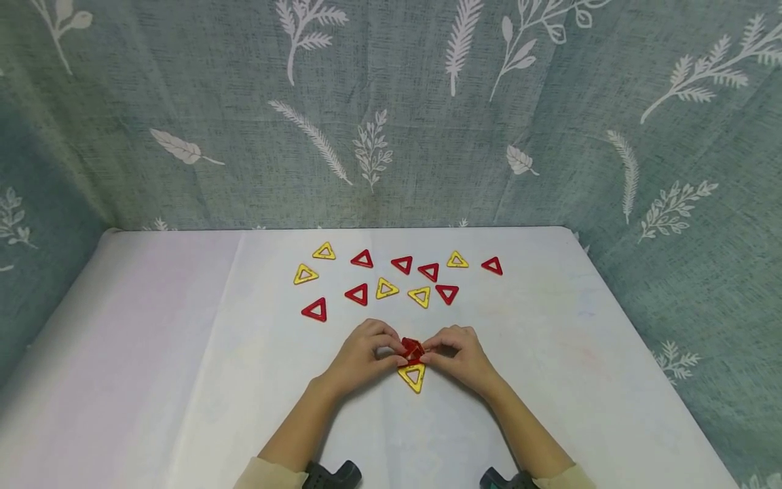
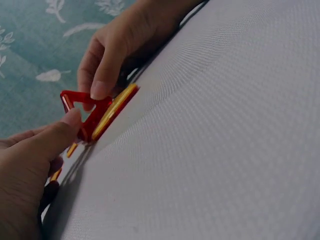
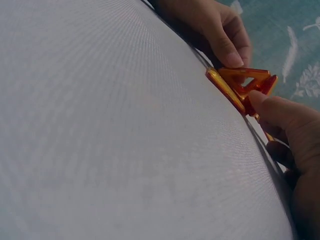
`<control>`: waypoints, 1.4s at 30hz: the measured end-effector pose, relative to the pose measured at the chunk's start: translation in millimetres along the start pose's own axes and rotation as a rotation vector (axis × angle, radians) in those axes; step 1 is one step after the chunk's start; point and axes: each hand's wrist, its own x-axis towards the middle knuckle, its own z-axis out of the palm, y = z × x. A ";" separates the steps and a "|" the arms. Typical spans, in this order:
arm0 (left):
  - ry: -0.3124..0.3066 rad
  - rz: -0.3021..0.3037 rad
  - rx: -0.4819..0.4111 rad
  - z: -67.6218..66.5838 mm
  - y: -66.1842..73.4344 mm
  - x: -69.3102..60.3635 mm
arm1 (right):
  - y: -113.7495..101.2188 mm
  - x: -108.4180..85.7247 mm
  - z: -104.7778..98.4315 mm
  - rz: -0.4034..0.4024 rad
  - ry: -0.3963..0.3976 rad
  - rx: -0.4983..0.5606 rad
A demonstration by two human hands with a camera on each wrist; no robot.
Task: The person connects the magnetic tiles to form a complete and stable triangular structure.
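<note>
Near the middle of the table, both hands hold a small cluster of triangular tiles. My left hand (image 1: pixel 366 353) pinches a raised red triangular tile (image 2: pixel 79 95) from the left side. From the right, my right hand (image 1: pixel 461 356) pinches the same red cluster (image 1: pixel 413 350) between thumb and fingers. A yellow triangular tile (image 1: pixel 418 386) lies flat at the cluster's near side, its tip toward me. In both wrist views the red tile stands tilted up from that yellow tile's edge. The fingers hide the cluster's far side, so its full shape cannot be told.
Behind the hands, several loose triangular tiles lie flat and scattered, among them a red tile (image 1: pixel 322 310), a yellow tile (image 1: pixel 425 301) and another red tile (image 1: pixel 455 297). A leaf-patterned green cloth (image 1: pixel 391 204) hangs beyond the far edge of the white table (image 1: pixel 550 380).
</note>
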 end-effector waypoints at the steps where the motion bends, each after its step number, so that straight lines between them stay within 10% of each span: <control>1: -0.008 -0.006 0.004 0.1 0.5 0.3 | 0.2 0.1 0.1 -0.008 0.001 -0.003; 10: -0.087 -0.113 0.005 -0.4 6.1 3.1 | -2.9 0.7 -0.1 -0.003 0.004 -0.014; 30: -0.091 -0.059 0.006 -1.5 2.0 1.6 | -0.4 0.5 0.2 -0.083 0.018 0.003; 42: -0.087 -0.092 0.046 -3.8 -2.1 -0.9 | -4.3 0.6 2.0 0.043 0.007 -0.067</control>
